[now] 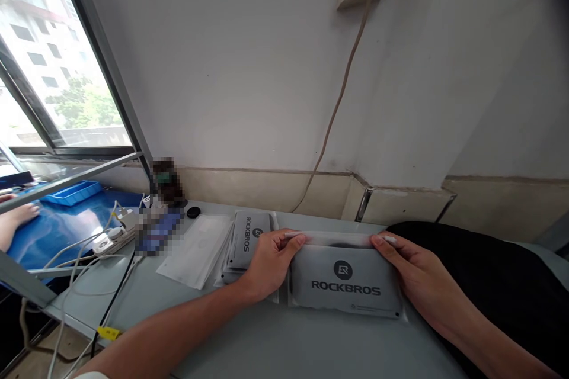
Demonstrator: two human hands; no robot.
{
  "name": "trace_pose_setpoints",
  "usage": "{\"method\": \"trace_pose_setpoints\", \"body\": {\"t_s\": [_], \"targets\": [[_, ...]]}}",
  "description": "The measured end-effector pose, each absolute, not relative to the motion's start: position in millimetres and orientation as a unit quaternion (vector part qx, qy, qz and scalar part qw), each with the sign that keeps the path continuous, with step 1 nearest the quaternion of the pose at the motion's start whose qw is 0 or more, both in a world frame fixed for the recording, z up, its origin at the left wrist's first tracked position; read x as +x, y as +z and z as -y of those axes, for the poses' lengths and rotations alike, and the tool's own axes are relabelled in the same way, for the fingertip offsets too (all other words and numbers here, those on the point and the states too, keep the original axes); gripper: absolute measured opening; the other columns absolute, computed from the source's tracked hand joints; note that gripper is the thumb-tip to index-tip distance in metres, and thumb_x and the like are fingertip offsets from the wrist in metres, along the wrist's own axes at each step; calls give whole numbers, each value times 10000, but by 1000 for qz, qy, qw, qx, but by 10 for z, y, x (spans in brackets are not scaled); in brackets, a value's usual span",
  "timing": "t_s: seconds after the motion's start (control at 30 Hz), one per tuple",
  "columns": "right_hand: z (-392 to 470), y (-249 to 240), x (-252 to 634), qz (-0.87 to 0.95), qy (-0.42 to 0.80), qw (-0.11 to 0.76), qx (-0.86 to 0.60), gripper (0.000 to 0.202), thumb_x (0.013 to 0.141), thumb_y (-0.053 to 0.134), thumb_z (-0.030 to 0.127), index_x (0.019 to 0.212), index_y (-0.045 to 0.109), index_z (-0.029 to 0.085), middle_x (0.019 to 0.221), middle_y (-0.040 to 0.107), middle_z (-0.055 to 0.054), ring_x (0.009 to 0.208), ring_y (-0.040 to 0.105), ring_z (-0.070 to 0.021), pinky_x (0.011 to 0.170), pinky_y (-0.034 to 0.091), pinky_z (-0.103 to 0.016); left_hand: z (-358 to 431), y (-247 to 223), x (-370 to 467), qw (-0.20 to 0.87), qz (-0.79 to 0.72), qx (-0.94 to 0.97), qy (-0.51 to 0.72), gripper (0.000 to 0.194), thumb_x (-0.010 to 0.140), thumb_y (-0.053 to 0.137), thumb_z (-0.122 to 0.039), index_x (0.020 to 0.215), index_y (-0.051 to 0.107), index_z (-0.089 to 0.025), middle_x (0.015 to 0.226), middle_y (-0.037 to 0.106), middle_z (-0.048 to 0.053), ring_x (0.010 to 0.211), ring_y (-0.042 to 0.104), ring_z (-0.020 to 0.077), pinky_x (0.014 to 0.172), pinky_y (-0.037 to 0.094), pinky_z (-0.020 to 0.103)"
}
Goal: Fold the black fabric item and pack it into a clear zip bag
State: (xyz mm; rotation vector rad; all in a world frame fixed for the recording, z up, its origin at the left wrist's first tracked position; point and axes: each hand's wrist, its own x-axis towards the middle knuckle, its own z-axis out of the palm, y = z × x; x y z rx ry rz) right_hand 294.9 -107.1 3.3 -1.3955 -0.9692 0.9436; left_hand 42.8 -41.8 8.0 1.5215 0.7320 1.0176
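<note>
Left hand [269,260]: its fingers are pinching the left end of the top flap of the grey pouch [345,283], thumb on the near side.
Right hand [411,275]: its fingers are pinching the right end of the same flap, palm lying over the pouch's right edge.
Grey pouch: it is lying flat on the bench [284,343], close to the bench's far edge, with the ROCKBROS print facing up; a clear plastic bag is showing around its borders.
Stack of pouches [246,243]: more of the same grey packs are lying just left of the held one, turned sideways, touching the left hand.
White sheet [195,251]: it is lying flat left of the stack.
Black cloth [489,272]: it is covering the bench's right side.
Power strip [113,237]: it is sitting near the bench's left edge, white cables trailing from it.
Another person's hand [13,219]: it is resting on blue material past the bench's left edge.
</note>
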Motion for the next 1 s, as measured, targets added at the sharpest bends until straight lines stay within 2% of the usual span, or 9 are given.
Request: {"method": "trace_pose_setpoints", "body": {"t_s": [0.13,0.23,0.33,0.43,0.57,0.67,0.73,0.9,1.0], "targets": [[1096,58,2919,411,421,560,-583,410,779,786,674,853,788,271,777,700,-16,716,593,-221,583,524,-293,400,68,430,537,-323,639,446,431,927,689,-565,1029,800,-162,968,767,79,915,676,231,836,505,322],[1107,73,2883,402,470,558,-554,383,787,816,616,977,811,283,870,744,-20,797,644,-233,666,568,-300,379,70,425,510,-344,632,472,414,931,677,-550,999,784,-155,951,755,77,895,658,219,815,499,310],[1103,63,2864,385,494,569,-533,363,789,848,552,1029,811,282,921,765,-17,859,655,-221,721,576,-279,385,79,420,508,-351,628,473,423,938,666,-550,1066,748,-155,898,739,62,809,629,188,734,478,286],[1098,63,2876,371,494,577,-535,368,794,850,537,1051,807,277,889,754,-16,819,644,-208,668,564,-270,404,98,409,532,-347,632,444,428,943,661,-555,1136,690,-174,846,733,46,681,575,151,619,421,258],[1100,100,2909,362,464,562,-581,384,743,870,573,977,808,275,792,716,1,715,609,-189,576,516,-263,391,190,357,603,-318,642,352,410,868,761,-534,1050,661,-180,883,736,67,680,586,142,601,400,246],[1095,96,2900,415,457,516,-594,374,744,848,608,859,784,257,754,692,5,690,595,-185,593,500,-272,393,275,312,674,-275,658,193,536,829,813,-549,1218,645,-221,888,686,37,745,615,154,618,419,236],[1091,61,2864,475,469,479,-571,382,766,825,619,821,753,248,754,690,3,691,597,-188,620,493,-280,428,285,312,707,-265,641,138,632,845,775,-617,1333,579,-265,906,651,20,740,603,148,607,439,232],[1121,-34,2725,570,474,423,-521,346,868,755,580,816,691,244,735,665,20,695,558,-165,635,431,-257,547,123,418,669,-265,668,190,566,863,695,-709,1140,618,-221,660,496,-55,560,450,110,512,396,221],[1159,-38,2665,597,475,395,-512,313,924,703,542,819,686,248,731,613,34,709,521,-157,652,417,-251,564,19,482,668,-274,661,204,586,815,713,-750,1029,596,-217,616,491,-63,515,441,107,481,398,226]]}}
